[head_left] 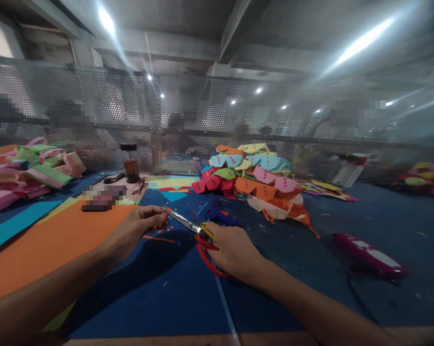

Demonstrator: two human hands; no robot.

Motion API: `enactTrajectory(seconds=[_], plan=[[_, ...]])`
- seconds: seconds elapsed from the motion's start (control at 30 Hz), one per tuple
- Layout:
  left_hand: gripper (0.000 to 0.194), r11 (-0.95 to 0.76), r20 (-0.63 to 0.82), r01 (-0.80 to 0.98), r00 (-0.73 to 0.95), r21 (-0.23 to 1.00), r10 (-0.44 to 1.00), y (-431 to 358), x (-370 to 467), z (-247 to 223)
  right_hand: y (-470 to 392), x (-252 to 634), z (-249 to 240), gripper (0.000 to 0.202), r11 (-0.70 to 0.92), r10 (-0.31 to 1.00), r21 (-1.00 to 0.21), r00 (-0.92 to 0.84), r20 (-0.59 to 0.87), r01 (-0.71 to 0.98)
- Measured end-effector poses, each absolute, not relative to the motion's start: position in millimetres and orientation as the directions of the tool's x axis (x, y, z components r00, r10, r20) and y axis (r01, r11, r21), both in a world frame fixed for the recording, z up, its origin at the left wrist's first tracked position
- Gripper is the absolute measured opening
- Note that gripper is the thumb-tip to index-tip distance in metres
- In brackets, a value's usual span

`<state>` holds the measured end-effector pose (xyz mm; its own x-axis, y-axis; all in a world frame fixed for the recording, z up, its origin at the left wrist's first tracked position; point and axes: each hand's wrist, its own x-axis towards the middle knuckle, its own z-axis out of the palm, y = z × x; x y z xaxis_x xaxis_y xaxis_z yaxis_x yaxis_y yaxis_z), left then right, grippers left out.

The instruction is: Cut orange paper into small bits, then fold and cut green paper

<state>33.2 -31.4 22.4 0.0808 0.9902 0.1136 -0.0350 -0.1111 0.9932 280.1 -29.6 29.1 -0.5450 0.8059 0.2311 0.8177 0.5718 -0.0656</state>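
Observation:
My right hand [234,252] is closed around the red and yellow handles of a pair of scissors [184,222], whose blades look nearly shut and point left. At the blade tips is my left hand [150,218], its thumb and fingers pinched together. Whatever it pinches is too small to make out; a speck of orange shows by the fingertips. Tiny orange paper scraps [159,238] lie on the blue table surface [141,298] below. Just beyond my right hand rests a dark blue glue gun [222,216], partly hidden.
Large orange paper sheets [58,240] cover the left side. Folded paper strips [40,173] are heaped behind them. Dotted, cut paper shapes [263,178] pile up ahead, near a lidded jar [131,166]. A purple device [370,254] lies right. A perforated metal screen [188,105] stands behind.

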Motion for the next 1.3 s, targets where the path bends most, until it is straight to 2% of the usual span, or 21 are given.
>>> enactTrajectory(seconds=[0.5, 1.03, 1.3], plan=[[0.02, -0.132, 0.133, -0.017, 0.095, 0.991, 0.987, -30.7, 31.8, 21.0, -27.8, 282.2, 24.6, 0.022, 0.584, 0.785, -0.025, -0.556, 0.274, 0.812], [0.021, -0.116, 0.117, -0.016, 0.097, 0.993, 0.988, -29.0, 29.7, 18.9, -27.9, 283.0, 24.7, 0.022, 0.564, 0.803, -0.027, -0.541, 0.249, 0.825], [0.025, -0.099, 0.102, -0.048, 0.059, 0.994, 0.993, -30.6, 31.8, 22.2, -34.5, 280.9, 33.3, 0.026, 0.583, 0.802, -0.111, -0.548, 0.237, 0.805]])
